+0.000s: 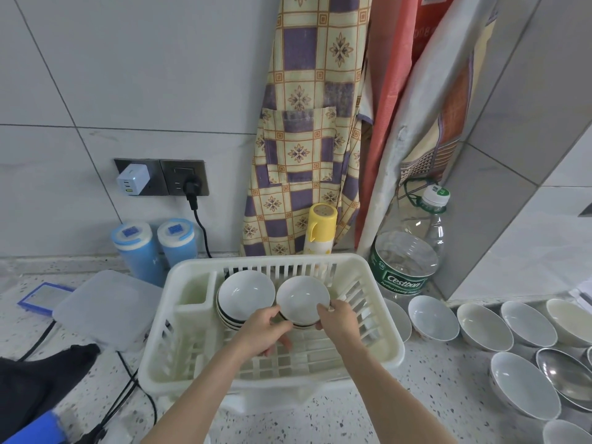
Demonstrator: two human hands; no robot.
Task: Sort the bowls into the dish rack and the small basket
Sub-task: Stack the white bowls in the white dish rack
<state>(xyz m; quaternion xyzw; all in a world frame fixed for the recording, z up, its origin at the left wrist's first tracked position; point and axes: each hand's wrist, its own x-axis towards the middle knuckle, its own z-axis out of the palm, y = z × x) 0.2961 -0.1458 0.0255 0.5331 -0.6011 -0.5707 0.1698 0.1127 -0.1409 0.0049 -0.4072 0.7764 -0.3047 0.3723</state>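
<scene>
A cream plastic dish rack (381, 344) stands on the speckled counter. Inside it, a stack of white bowls with dark rims (245, 291) leans on edge at the left. Beside that stack, both hands hold a second short stack of white bowls (301, 298) over the rack. My left hand (262, 328) grips its lower left rim. My right hand (338, 320) pinches its right rim. Several more white bowls (432, 317) sit in a row on the counter to the right, with a steel bowl (567, 373) among them. No small basket is in view.
Two blue canisters (150, 245), a yellow spray can (320, 230) and a big water bottle (407, 261) stand behind the rack. A clear lidded box (105, 307) lies to the left. Black cables (128, 389) and dark cloth (35, 382) lie at the front left. Aprons hang on the wall.
</scene>
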